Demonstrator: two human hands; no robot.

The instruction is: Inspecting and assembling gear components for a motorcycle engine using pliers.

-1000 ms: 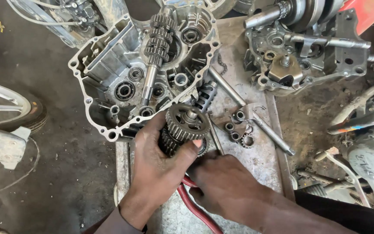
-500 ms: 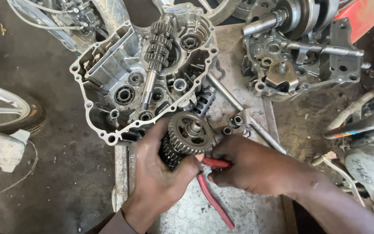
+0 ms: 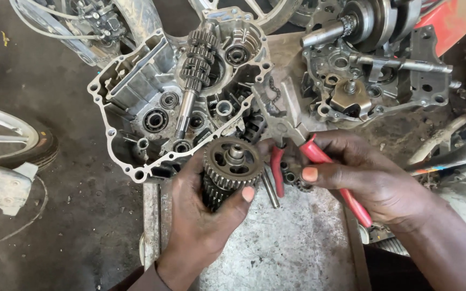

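— On the table (image 3: pixel 297 258), what did the left hand (image 3: pixel 200 215) have?

— It was closed round a gear cluster (image 3: pixel 228 171), held end-on over the table's near edge, big toothed wheel facing up, thumb pressed on the rim.

— And the right hand (image 3: pixel 373 180)?

— Wrapped round red-handled pliers (image 3: pixel 311 151), handles spread a little, nose pointing up-left. The tips sat just beside the cluster, not on it as far as I could tell.

— What lay around them?

— Behind the cluster sat an open crankcase half (image 3: pixel 136 102) with a second gear shaft (image 3: pixel 195 70) lying in it. To the right was another case half (image 3: pixel 373 86) with a shaft sticking out sideways. Small gears (image 3: pixel 297 180) and a steel rod (image 3: pixel 269 188) lay on the table under the pliers, partly hidden by the right hand's fingers.

— Anything further out?

— A wheel (image 3: pixel 12 134) at the left edge on the dirty floor (image 3: pixel 55 226), and chrome pipes (image 3: pixel 454 151) at the right.
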